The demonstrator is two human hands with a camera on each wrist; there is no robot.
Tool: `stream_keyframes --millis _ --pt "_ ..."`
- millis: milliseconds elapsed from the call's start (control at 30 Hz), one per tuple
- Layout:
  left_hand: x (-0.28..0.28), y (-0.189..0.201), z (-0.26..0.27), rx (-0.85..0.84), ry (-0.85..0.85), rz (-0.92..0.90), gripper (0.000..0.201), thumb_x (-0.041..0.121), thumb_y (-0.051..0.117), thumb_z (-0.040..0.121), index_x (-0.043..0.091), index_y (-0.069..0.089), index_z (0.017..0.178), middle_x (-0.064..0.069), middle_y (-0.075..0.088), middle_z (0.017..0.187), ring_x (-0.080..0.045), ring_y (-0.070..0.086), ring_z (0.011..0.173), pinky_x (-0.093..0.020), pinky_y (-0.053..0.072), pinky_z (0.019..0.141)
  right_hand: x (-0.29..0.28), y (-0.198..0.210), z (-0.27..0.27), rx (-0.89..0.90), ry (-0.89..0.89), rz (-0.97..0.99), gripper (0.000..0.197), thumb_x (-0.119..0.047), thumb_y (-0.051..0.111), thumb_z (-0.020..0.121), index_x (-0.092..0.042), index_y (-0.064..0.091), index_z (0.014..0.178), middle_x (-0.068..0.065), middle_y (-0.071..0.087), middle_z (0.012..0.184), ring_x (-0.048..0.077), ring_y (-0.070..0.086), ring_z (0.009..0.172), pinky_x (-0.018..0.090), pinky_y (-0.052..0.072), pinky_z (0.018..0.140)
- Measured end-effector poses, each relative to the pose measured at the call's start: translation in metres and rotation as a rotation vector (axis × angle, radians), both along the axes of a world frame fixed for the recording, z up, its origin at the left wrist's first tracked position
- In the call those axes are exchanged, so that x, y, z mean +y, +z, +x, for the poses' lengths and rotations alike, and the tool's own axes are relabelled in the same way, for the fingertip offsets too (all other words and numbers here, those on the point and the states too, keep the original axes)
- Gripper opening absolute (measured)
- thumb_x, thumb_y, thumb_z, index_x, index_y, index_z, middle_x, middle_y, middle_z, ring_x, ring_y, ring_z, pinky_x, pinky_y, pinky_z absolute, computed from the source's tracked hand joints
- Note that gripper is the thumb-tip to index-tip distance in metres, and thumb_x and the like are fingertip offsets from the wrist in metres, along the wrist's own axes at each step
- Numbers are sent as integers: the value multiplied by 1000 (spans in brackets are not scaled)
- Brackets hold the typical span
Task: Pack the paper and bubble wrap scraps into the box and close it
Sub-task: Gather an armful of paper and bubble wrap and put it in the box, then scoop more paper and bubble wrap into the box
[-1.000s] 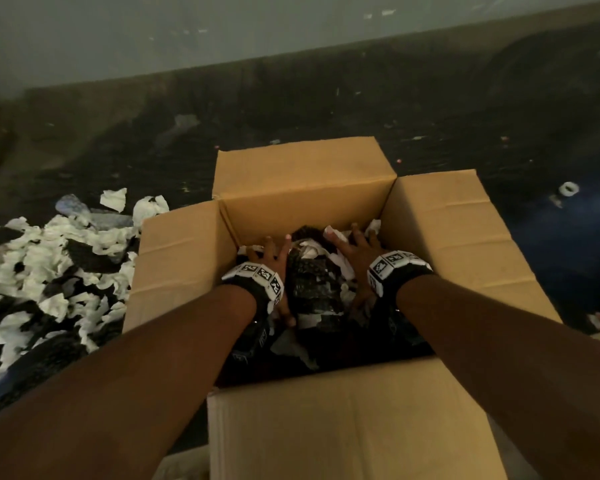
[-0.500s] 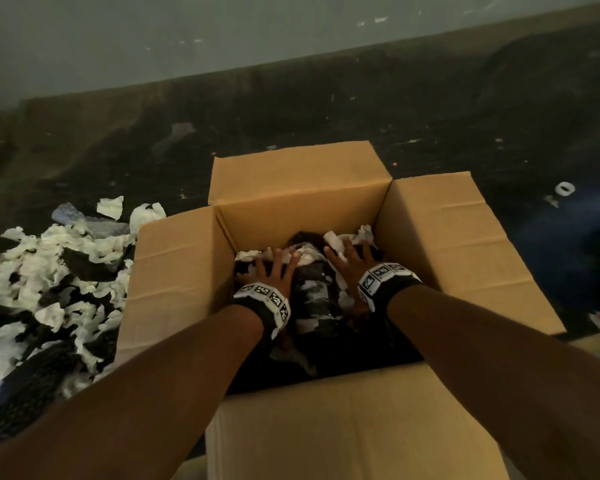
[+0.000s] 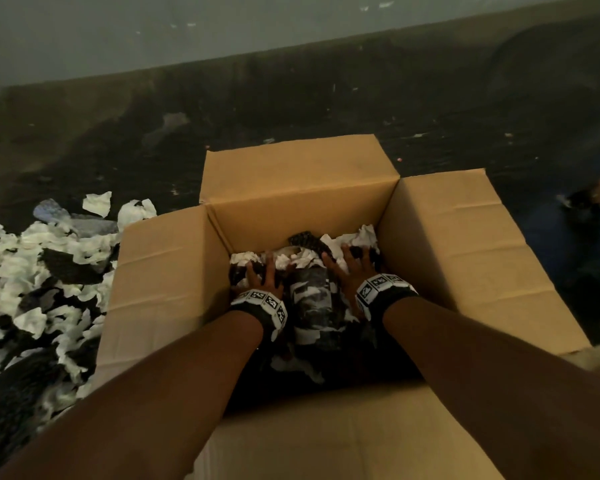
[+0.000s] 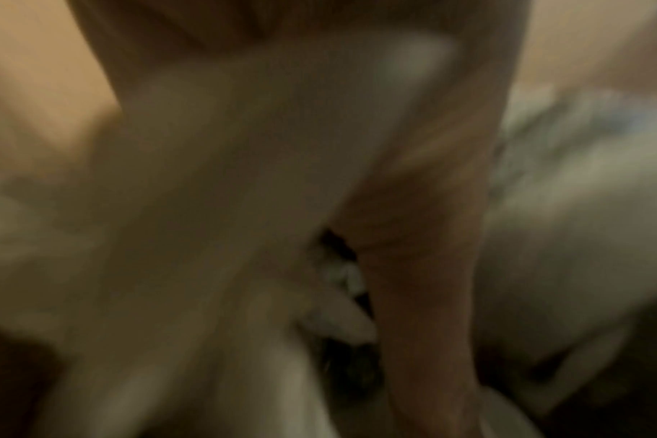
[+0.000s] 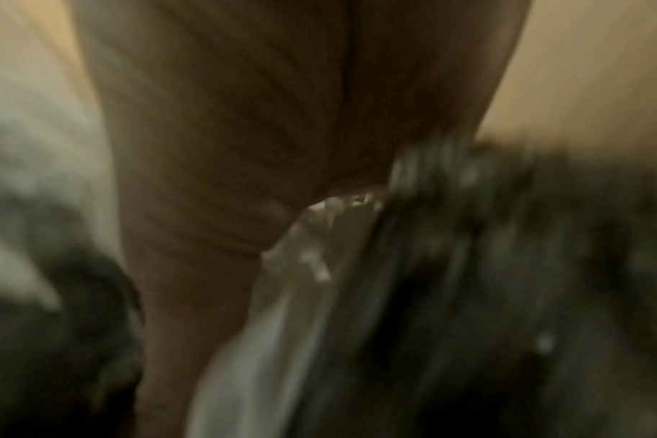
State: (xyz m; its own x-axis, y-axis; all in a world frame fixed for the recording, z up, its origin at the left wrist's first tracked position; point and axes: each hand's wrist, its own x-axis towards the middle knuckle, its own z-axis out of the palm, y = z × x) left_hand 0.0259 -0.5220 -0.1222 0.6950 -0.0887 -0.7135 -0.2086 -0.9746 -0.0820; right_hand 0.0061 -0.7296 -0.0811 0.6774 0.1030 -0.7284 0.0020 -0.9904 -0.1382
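Observation:
An open cardboard box (image 3: 458,258) stands on the floor with all its flaps folded out. It holds white paper and dark bubble wrap scraps (image 3: 309,299). Both my hands are inside it, palms down on the scraps. My left hand (image 3: 262,277) presses near the left wall with spread fingers. My right hand (image 3: 350,268) presses near the far right corner, its fingertips sunk among dark bubble wrap (image 3: 362,252). The wrist views are blurred: the left hand (image 4: 413,237) lies against white paper (image 4: 582,192), and the right hand (image 5: 244,118) against dark bubble wrap (image 5: 507,266).
A large pile of white paper and dark bubble wrap scraps (image 3: 32,271) lies on the dark floor left of the box. A grey wall (image 3: 222,26) runs along the back. Small bits of debris (image 3: 582,199) lie on the floor to the right.
Both hands stay in the box on the scraps. Their fingers have sunk a little deeper, and paper has bunched up toward the far right corner.

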Motion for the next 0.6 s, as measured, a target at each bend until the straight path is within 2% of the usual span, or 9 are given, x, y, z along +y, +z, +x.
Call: stream_keyframes --millis 67,100,167,267,333,367,433,533,600 --pt "4 23 -2 48 -126 -19 106 46 63 92 26 -18 158 -8 -35 161 -51 -19 148 -70 15 116 -3 21 -4 54 -20 -9 121 -37 77 84 -37 -22 154 10 -32 161 51 -25 144 72 5 114" --pt "4 39 -4 58 -203 -2 125 52 73 83 27 -27 154 -9 -35 161 -53 -19 147 -70 15 116 -4 32 -7 68 -4 -26 125 -32 80 83 -38 -23 154 10 -31 161 51 -24 145 70 8 115" --pt "7 61 -10 28 -285 32 155 65 85 61 27 -36 149 -12 -33 161 -55 -15 147 -72 20 115 -6 52 -12 42 53 -75 132 -34 84 78 -40 -25 153 10 -30 162 51 -20 146 68 11 116" --pt "9 89 -11 -24 -297 -18 168 67 90 50 20 -36 150 -11 -25 165 -47 0 152 -68 33 110 -8 80 -10 14 104 -105 143 -44 90 68 -39 -24 153 12 -28 162 49 -18 147 66 10 118" --pt "10 116 -8 -58 -298 -81 175 69 92 40 25 -39 148 -10 -18 167 -42 11 152 -65 36 110 -7 104 -5 -48 111 -112 139 -53 87 67 -40 -19 155 13 -23 164 48 -11 149 63 13 118" --pt "9 133 -7 -67 -292 -133 176 68 93 37 29 -37 149 -9 -13 168 -41 15 152 -63 36 111 -6 115 0 -89 121 -105 142 -64 85 59 -43 -19 154 10 -21 165 47 -6 150 64 16 118" --pt "7 169 -9 -123 -294 -231 164 57 96 47 29 -23 157 -12 -1 168 -38 18 152 -57 35 114 0 136 5 -171 150 -116 150 -77 82 44 -42 -15 154 9 -12 167 45 2 151 65 22 115" --pt "15 221 -20 -326 -334 -343 136 52 91 64 26 -1 161 -12 18 164 -35 31 146 -49 37 114 19 180 3 -339 100 -90 127 -61 84 66 -30 3 159 11 2 167 41 11 151 60 26 117" --pt "32 245 -24 -444 -315 -400 125 56 85 69 29 4 160 -6 21 161 -34 35 142 -50 40 110 39 205 1 -468 91 -68 114 -56 78 76 -30 4 159 10 4 167 40 14 150 58 30 115"
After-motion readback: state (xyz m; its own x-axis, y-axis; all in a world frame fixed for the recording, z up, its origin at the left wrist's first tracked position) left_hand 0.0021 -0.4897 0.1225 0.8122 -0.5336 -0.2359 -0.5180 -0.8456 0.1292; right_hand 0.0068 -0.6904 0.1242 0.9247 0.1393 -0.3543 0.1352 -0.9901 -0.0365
